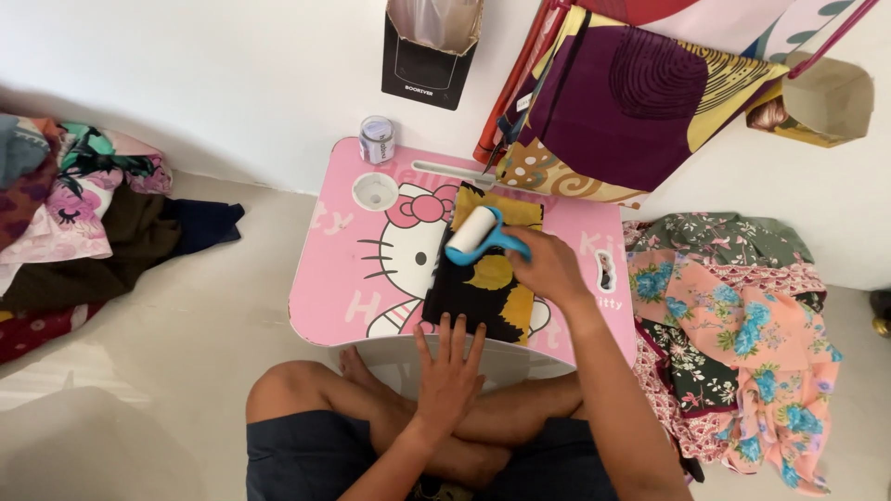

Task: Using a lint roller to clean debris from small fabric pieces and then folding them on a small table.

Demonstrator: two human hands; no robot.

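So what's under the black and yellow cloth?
The black and yellow cloth lies on a pink lap table with a cartoon cat picture. The cloth covers part of that picture, so what is drawn there cannot be seen.

Plain white wall [232, 83], pale floor [176, 334] with sunlight hitting the lower left. Heaps of patterned clothes [742, 315] on both sides, and a black holder [427, 56] hangs on the wall.

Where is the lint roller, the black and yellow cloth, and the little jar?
lint roller [471, 229], head view, on its white roll.
black and yellow cloth [473, 288], head view, on its black middle.
little jar [376, 139], head view, on its side.
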